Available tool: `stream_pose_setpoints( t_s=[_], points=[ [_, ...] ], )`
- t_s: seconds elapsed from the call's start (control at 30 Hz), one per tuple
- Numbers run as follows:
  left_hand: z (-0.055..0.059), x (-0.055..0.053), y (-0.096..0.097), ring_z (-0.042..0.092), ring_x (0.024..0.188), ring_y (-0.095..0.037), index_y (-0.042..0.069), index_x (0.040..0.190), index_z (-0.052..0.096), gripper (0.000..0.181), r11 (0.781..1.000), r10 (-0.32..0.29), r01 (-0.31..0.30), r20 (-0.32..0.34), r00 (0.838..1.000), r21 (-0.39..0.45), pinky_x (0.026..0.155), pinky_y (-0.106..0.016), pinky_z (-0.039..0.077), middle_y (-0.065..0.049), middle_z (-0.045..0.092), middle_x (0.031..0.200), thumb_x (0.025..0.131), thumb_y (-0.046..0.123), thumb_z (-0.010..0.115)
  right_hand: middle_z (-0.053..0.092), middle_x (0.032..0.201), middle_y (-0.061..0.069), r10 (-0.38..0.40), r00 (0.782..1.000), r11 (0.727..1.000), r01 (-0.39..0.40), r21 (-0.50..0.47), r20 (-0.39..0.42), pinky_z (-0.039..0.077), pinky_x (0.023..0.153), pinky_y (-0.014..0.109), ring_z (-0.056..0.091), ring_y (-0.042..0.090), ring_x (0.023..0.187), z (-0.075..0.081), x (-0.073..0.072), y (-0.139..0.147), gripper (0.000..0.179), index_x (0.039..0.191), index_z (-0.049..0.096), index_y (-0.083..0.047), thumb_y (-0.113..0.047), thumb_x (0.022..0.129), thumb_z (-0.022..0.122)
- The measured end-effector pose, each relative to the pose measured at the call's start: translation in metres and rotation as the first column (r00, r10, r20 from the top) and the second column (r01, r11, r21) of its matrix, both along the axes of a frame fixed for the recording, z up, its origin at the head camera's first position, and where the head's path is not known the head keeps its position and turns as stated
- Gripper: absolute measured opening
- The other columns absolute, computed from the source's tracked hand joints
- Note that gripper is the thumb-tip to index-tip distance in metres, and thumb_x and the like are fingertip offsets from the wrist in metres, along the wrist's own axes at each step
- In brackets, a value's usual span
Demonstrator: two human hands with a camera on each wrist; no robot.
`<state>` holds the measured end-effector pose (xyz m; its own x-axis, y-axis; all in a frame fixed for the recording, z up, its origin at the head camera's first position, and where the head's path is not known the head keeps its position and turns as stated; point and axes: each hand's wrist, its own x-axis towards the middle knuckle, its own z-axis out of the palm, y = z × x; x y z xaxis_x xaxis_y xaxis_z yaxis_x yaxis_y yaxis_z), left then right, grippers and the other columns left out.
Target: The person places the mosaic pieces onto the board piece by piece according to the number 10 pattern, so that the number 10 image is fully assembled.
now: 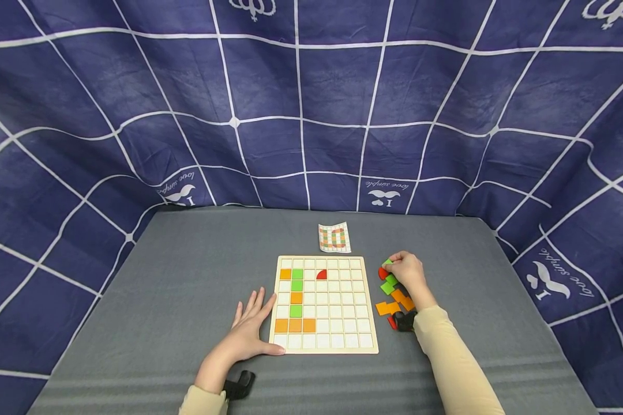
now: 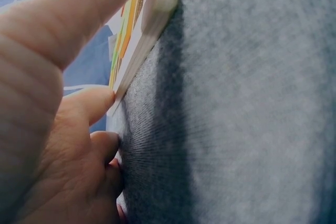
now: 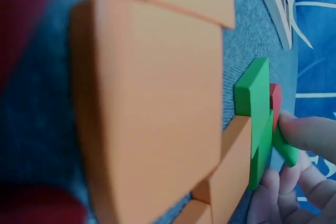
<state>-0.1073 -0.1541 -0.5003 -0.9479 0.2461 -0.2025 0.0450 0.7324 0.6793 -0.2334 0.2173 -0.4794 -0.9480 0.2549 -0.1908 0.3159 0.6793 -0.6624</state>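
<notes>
A pale wooden grid board point(image 1: 350, 311) lies on the table. Several orange and green square tiles point(image 1: 296, 285) fill cells on its left side, and a red quarter-circle piece point(image 1: 321, 275) sits in an upper cell. My left hand point(image 1: 246, 334) rests at the board's left edge, fingers spread and thumb point(image 2: 89, 9) at the near left corner. Right of the board, my right hand point(image 1: 407, 271) pinches a green tile point(image 3: 286, 150) between thumb and fingers at the far end of the loose pieces. Beside that tile lies a red piece point(image 1: 383, 274), with more green tiles point(image 1: 387, 287) just nearer.
Loose orange tiles point(image 1: 386, 309) lie nearer me in the same pile, with another red piece point(image 1: 391, 323) partly hidden by the right wrist camera. Behind the board is a small card point(image 1: 334, 237) printed with a coloured grid pattern. A blue curtain point(image 1: 332, 150) hangs behind the grey table.
</notes>
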Motion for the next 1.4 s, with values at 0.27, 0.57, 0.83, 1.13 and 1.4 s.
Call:
stream_pose_setpoints(
  t_s=[0.27,0.57,0.83,1.13,1.4],
  points=[
    [0.000,-0.001,-0.001,-0.001,0.153,-0.039,0.010,0.156,0.027,0.125,1.000,-0.002,0.002,0.006,1.000,0.003,0.119,-0.061,-0.008,-0.021,0.006,0.164,0.056,0.038,0.096,0.067,0.081,0.004,0.022,0.998,0.998,-0.025,-0.058,-0.060,0.043,0.060,0.024,0.056,0.016,0.071,0.005,-0.001,-0.003,0.021,0.098,0.070,-0.004,-0.023,0.089,0.073],
    [0.001,-0.002,-0.001,-0.001,0.153,-0.040,0.009,0.156,0.027,0.125,1.000,-0.003,0.003,0.005,1.000,0.001,0.120,-0.061,-0.007,-0.021,0.006,0.164,0.056,0.038,0.095,0.073,0.093,0.008,0.131,0.986,0.960,-0.153,-0.234,-0.107,0.056,0.072,0.032,0.070,0.021,0.081,0.018,0.005,-0.034,0.026,0.109,0.070,-0.006,-0.021,0.088,0.074],
    [0.001,-0.001,0.000,0.000,0.153,-0.040,0.009,0.156,0.027,0.125,1.000,0.002,-0.002,0.000,1.000,0.004,0.120,-0.061,-0.007,-0.021,0.007,0.164,0.056,0.038,0.095,0.076,0.101,0.012,0.233,0.962,0.916,-0.266,-0.301,-0.140,0.059,0.076,0.037,0.072,0.020,0.087,0.022,0.018,-0.075,0.018,0.103,0.075,-0.006,-0.010,0.086,0.075],
    [0.000,-0.001,0.000,0.000,0.153,-0.039,0.009,0.156,0.028,0.125,1.000,0.006,-0.006,0.003,1.000,-0.001,0.120,-0.060,-0.007,-0.021,0.008,0.164,0.055,0.037,0.096,0.074,0.086,0.003,0.338,0.925,0.895,-0.374,-0.242,-0.176,0.054,0.066,0.025,0.067,0.011,0.073,0.010,0.028,-0.110,0.010,0.092,0.076,-0.010,-0.009,0.083,0.078],
    [0.000,-0.002,0.000,-0.001,0.153,-0.039,0.010,0.157,0.027,0.125,1.000,-0.001,0.001,0.006,1.000,-0.007,0.120,-0.060,-0.008,-0.020,0.007,0.165,0.056,0.038,0.095,0.073,0.079,0.001,0.402,0.894,0.893,-0.430,-0.131,-0.197,0.051,0.063,0.024,0.063,0.008,0.068,0.003,0.032,-0.124,0.007,0.087,0.076,-0.011,-0.009,0.081,0.079]
  ],
)
